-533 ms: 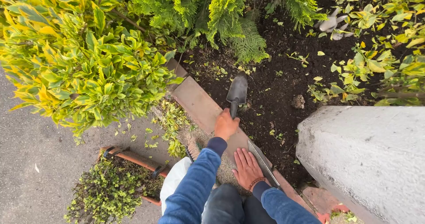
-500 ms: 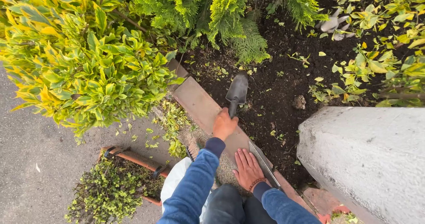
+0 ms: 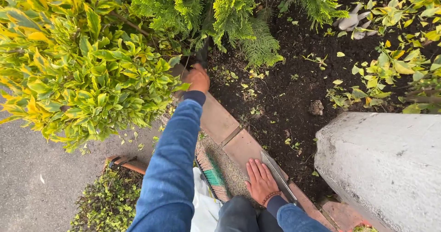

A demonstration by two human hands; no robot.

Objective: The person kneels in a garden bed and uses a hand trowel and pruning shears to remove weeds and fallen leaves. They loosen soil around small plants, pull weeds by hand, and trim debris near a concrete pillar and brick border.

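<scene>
The right hand [image 3: 261,180] is lying flat on the brick edging [image 3: 216,119], closest to the person. Its fingers [image 3: 255,168] are pressing together and pointing away, toward the plants. They are holding nothing. A long flat metal tool [image 3: 277,173] is lying just beside this hand, on the side by the dark soil [image 3: 285,83]. A brush with green bristles [image 3: 212,173] is resting near the hand on its other side, next to a white bag [image 3: 203,206].

A big grey stone block [image 3: 386,163] is sitting to the right of the soil.

Farther away, the left arm in a blue sleeve [image 3: 172,154] is stretching out far. The left hand [image 3: 198,78] is reaching to the spot where the yellow-green bush [image 3: 82,62] is meeting the feathery green bush [image 3: 220,11]. Its fingers are curling closed around a dark handle [image 3: 201,55]. The handle is sticking out past the fingers, going up into the leaves. The rest of that thing is hiding in the bushes, so I cannot tell its shape.

Small yellow leaves [image 3: 250,92] are lying on the soil.
</scene>
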